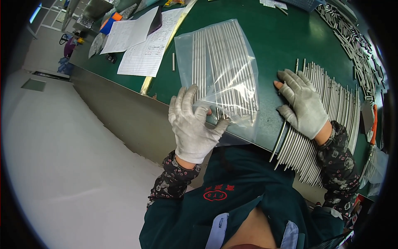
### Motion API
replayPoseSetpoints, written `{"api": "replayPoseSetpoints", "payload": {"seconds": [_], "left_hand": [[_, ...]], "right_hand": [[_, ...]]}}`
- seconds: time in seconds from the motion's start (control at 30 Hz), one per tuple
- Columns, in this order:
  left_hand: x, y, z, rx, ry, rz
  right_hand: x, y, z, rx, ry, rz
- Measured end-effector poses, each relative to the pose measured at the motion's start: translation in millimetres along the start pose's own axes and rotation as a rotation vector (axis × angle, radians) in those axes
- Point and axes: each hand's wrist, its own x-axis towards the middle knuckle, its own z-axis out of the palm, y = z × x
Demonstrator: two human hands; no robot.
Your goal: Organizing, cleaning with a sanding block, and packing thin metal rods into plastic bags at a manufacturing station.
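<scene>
A clear plastic bag (244, 54) lies on the green table with several thin metal rods (217, 62) side by side inside. My left hand (188, 130), in a whitish work glove, rests at the bag's near left corner, fingers apart and touching the plastic. Its thumb is by the rods' near ends. On the right, my gloved right hand (304, 106) is spread over a wide row of loose metal rods (300, 153), palm down. The near ends of this row reach past the table edge. What lies under the right palm is hidden.
Lined paper sheets (143, 54) lie at the far left, near a short metal rod (173, 62). Many short metal pieces (352, 45) are heaped along the far right. A blue basket (304, 4) stands at the back. The table's front edge (112, 81) runs diagonally.
</scene>
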Motion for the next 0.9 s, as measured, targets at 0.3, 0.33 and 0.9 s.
{"api": "replayPoseSetpoints", "payload": {"seconds": [0.3, 0.33, 0.9], "left_hand": [[-0.1, 0.0, -1.8, -0.038, -0.021, -0.015], [0.2, 0.0, -1.8, -0.039, -0.024, -0.015], [-7.2, -14.0, -9.1, -0.009, -0.062, 0.046]], "right_hand": [[0.0, -0.1, -0.3, -0.005, -0.002, 0.005], [0.1, -0.1, -0.5, -0.011, -0.005, 0.009], [0.1, 0.2, -0.3, -0.011, -0.012, 0.009]]}}
